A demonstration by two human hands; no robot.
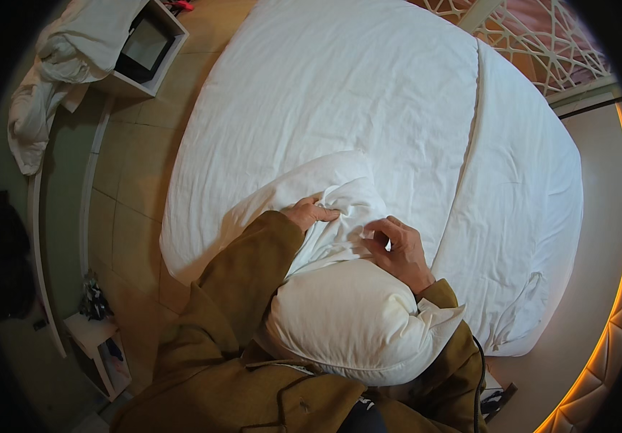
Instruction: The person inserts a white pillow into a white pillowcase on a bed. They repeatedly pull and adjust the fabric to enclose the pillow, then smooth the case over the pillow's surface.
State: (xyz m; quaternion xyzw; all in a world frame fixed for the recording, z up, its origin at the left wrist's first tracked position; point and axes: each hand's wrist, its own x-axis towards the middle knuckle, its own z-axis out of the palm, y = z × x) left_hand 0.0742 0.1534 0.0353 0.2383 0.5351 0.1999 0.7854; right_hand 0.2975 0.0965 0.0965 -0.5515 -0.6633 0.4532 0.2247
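A plump white pillow (338, 314) rests between my forearms, against the front of my brown coat. Beyond its far end, loose white cloth, apparently a pillowcase (343, 173), lies bunched over the bed. My left hand (311, 214) grips a gathered fold of that cloth, thumb on top. To its right, my right hand (397, 246) is curled with thumb and forefinger bent towards each other beside the cloth. Its fingertips are blurred, so whether they pinch the fabric is unclear. A crumpled corner of white cloth sticks out by my right forearm.
A bed with a white quilt (332, 97) spreads ahead, its folded band (511, 200) along the right. White cloth (78, 48) hangs over a cabinet at upper left. Tiled floor (132, 216) runs along the left. A lit, padded headboard (608, 335) curves at right.
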